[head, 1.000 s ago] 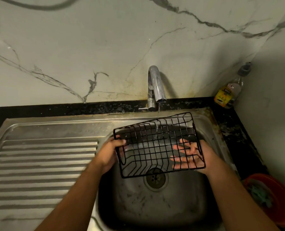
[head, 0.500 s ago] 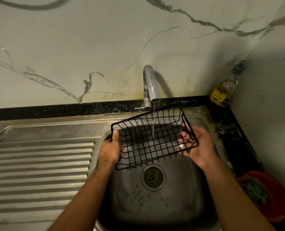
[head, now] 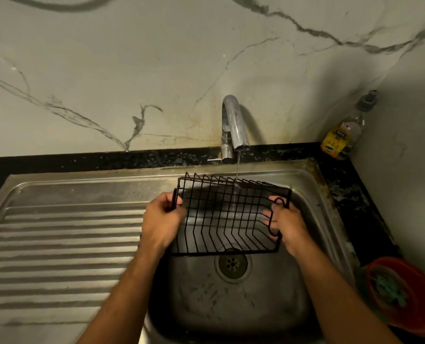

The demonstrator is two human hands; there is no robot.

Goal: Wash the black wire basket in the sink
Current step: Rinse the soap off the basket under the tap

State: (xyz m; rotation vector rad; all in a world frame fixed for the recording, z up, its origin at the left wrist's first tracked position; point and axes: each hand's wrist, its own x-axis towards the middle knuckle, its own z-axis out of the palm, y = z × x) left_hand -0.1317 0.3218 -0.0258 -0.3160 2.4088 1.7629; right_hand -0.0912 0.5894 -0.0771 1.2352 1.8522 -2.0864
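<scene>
The black wire basket (head: 227, 217) hangs over the steel sink bowl (head: 231, 309), held at both ends. My left hand (head: 160, 220) grips its left end wall. Its right end, at the looped wire handle, is held by my right hand (head: 284, 220). A thin stream of water falls from the chrome tap (head: 233, 127) onto the basket's far side and runs through the wires. The basket's open side faces me, tilted, above the drain (head: 232, 264).
A ribbed steel draining board (head: 62, 247) lies to the left of the bowl. A yellow dish-soap bottle (head: 343, 135) stands in the back right corner on the black counter. A red bowl (head: 402, 294) with a green scrubber sits at the right edge.
The basket has been turned in my hands, from lying flat with its bottom toward me to its open side facing me, and my right hand shifted to the end handle.
</scene>
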